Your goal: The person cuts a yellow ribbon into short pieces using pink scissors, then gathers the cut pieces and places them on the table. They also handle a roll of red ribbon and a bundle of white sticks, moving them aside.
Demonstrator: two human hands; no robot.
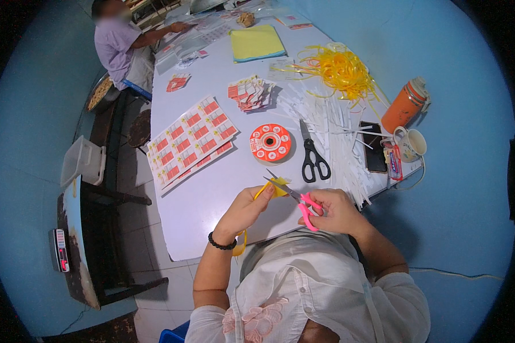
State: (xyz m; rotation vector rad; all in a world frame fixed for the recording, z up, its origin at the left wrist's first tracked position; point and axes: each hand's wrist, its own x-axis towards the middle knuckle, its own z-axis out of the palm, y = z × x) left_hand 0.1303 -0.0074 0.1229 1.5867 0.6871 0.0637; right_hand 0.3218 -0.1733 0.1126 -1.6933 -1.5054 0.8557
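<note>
A: Starting at our left, what do we have?

B: Our left hand (pixel 247 210) is pinched shut on a yellow strip (pixel 277 187); the strip's top sticks up just past the fingertips and its tail hangs down below the wrist, past the black bead bracelet (pixel 221 244).

A: And beyond that hand?

B: Up and to the left of it lie sheets of red-and-white labels (pixel 190 139) on the white table (pixel 212 200). Straight above the 2 hands sits an orange roll of tape (pixel 270 142).

A: Then the right side?

B: Our right hand (pixel 333 210) is closed around the pink-handled scissors (pixel 301 201), fingers through the loops. The blades are parted and point left, with the yellow strip between them.

A: Anything past it?

B: Black scissors (pixel 313 157) lie just above the right hand. Further up is a tangle of yellow strips (pixel 340 70), and off to the right an orange bottle (pixel 404 106) and a mug (pixel 409 143).
</note>
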